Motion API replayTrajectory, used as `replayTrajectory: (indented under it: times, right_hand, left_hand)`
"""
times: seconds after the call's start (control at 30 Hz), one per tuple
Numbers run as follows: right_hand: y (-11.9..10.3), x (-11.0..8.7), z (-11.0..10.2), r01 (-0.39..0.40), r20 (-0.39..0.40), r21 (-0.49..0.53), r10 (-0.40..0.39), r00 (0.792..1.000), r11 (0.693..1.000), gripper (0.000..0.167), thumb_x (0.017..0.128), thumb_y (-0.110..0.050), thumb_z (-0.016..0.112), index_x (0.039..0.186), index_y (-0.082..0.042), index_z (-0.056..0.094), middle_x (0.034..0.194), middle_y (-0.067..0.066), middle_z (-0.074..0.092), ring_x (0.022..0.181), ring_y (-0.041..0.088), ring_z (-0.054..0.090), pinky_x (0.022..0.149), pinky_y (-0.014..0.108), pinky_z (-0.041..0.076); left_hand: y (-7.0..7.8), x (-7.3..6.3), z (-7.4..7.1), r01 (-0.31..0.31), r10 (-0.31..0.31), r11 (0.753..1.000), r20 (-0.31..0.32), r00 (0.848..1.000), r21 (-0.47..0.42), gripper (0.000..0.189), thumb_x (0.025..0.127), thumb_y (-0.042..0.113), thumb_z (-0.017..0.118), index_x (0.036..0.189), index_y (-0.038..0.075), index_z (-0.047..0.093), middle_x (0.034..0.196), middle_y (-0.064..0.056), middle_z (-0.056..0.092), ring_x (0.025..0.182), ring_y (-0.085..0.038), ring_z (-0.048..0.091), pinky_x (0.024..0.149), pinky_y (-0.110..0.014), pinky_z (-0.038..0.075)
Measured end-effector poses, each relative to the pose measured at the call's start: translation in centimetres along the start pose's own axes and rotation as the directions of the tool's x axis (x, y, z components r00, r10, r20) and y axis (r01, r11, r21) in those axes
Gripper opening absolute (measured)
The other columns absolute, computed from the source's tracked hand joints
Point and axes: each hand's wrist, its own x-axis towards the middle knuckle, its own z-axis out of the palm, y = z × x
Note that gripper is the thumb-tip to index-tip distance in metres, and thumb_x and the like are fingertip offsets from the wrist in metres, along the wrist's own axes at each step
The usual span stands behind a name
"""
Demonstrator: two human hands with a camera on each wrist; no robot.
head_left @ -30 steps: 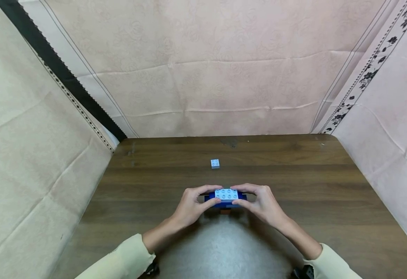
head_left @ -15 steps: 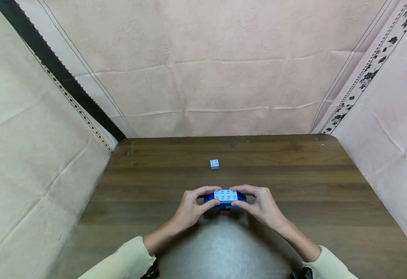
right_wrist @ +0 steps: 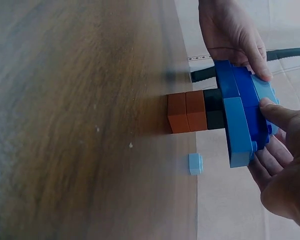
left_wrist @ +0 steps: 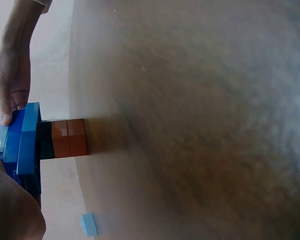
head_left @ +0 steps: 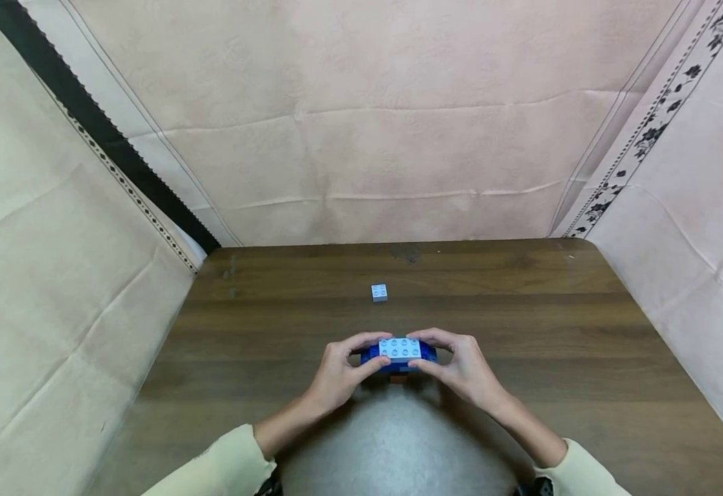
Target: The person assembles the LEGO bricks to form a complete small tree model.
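Observation:
A toy-brick build stands upright on the table, with orange-brown bricks (right_wrist: 186, 112) stacked as its foot. Over these comes a dark green layer (right_wrist: 214, 110), then wider blue bricks (right_wrist: 245, 90) that overhang it. On top sits a light blue eight-stud brick (head_left: 399, 348). My left hand (head_left: 341, 368) pinches its left end, thumb in front and fingers behind. The right hand (head_left: 465, 365) pinches the right end the same way, its thumb pressed to the brick's front side in the right wrist view. The fingers partly cover the blue layer beneath.
A small light blue four-stud brick (head_left: 379, 293) lies on the wooden table (head_left: 510, 303) behind the build. Pale cloth (head_left: 361, 158) hangs behind the table's far edge and along both sides.
Both hands keep their hold on the light blue brick. The whole scene shifts very slightly left and down in the head view; the build and the loose brick keep their places.

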Motion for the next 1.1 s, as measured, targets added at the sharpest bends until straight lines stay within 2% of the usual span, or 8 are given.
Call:
replayTrajectory:
  times: [0.17,0.4,0.57,0.73,0.87,0.97,1.03,1.1]
  right_hand:
    - [0.0,0.1,0.1,-0.02,0.014,0.009,0.02,1.0,1.0,0.037,0.088,-0.011,0.088,0.123,-0.017,0.077,0.118,-0.003,0.077,0.108,0.018,0.074,0.094,0.049,0.06]
    - [0.1,0.2,0.1,-0.036,0.026,0.032,0.036,0.999,0.999,0.036,0.089,-0.011,0.088,0.122,-0.017,0.077,0.118,-0.004,0.077,0.105,0.016,0.073,0.095,0.048,0.059]
    - [0.2,0.3,0.1,-0.038,0.032,0.03,0.037,0.999,0.999,0.035,0.088,-0.009,0.089,0.121,-0.016,0.077,0.115,-0.005,0.078,0.103,0.014,0.073,0.093,0.044,0.06]
    - [0.3,0.2,0.1,-0.05,0.036,0.031,0.049,0.998,0.998,0.036,0.088,-0.01,0.089,0.121,-0.016,0.077,0.115,-0.005,0.078,0.105,0.015,0.073,0.094,0.045,0.06]
    - [0.5,0.1,0.1,-0.049,0.034,0.029,0.048,0.998,0.998,0.035,0.089,-0.012,0.088,0.122,-0.016,0.077,0.117,-0.004,0.078,0.105,0.015,0.073,0.093,0.045,0.06]
    - [0.6,0.0,0.1,-0.052,0.037,0.026,0.051,0.998,0.998,0.035,0.089,-0.013,0.088,0.122,-0.017,0.077,0.118,-0.003,0.077,0.105,0.015,0.073,0.092,0.044,0.06]
    - [0.6,0.0,0.1,-0.056,0.041,0.026,0.055,0.998,0.998,0.034,0.09,-0.013,0.088,0.122,-0.017,0.077,0.118,-0.003,0.077,0.105,0.015,0.073,0.092,0.042,0.061]
    - [0.6,0.0,0.1,-0.059,0.043,0.027,0.058,0.997,0.998,0.035,0.09,-0.013,0.088,0.122,-0.017,0.077,0.118,-0.003,0.077,0.105,0.016,0.073,0.092,0.041,0.061]
  left_hand:
    - [0.0,0.0,-0.1,-0.029,0.029,0.999,-0.002,1.0,0.014,0.038,0.099,0.021,0.079,0.136,0.017,0.071,0.129,0.004,0.075,0.115,-0.016,0.072,0.091,-0.043,0.061]
    - [0.0,0.3,-0.1,-0.092,0.092,0.992,0.007,0.996,0.084,0.04,0.096,0.021,0.082,0.134,0.014,0.071,0.126,0.001,0.076,0.11,-0.013,0.074,0.086,-0.036,0.063]
    - [0.1,0.5,-0.3,-0.124,0.122,0.979,0.021,0.992,0.16,0.04,0.095,0.023,0.083,0.133,0.017,0.071,0.126,0.002,0.076,0.11,-0.011,0.073,0.084,-0.03,0.062]
    - [0.4,0.7,-0.5,-0.169,0.16,0.956,0.055,0.986,0.239,0.041,0.096,0.024,0.083,0.134,0.015,0.07,0.125,0.001,0.076,0.105,-0.008,0.073,0.078,-0.025,0.06]
    - [0.6,1.2,-0.8,-0.21,0.185,0.932,0.109,0.977,0.294,0.042,0.096,0.026,0.082,0.135,0.014,0.07,0.124,0.0,0.076,0.099,-0.006,0.071,0.077,-0.024,0.059]
    - [0.7,1.7,-1.3,-0.25,0.203,0.918,0.178,0.963,0.308,0.045,0.097,0.027,0.082,0.137,0.012,0.068,0.126,-0.001,0.075,0.102,-0.007,0.071,0.084,-0.024,0.059]
    - [0.7,2.1,-1.8,-0.262,0.199,0.921,0.23,0.953,0.289,0.048,0.097,0.028,0.082,0.139,0.01,0.067,0.129,-0.001,0.074,0.107,-0.007,0.07,0.089,-0.025,0.059]
    - [0.6,2.6,-2.3,-0.26,0.193,0.934,0.266,0.945,0.246,0.047,0.099,0.027,0.08,0.14,0.009,0.067,0.132,-0.001,0.073,0.114,-0.009,0.069,0.094,-0.028,0.058]
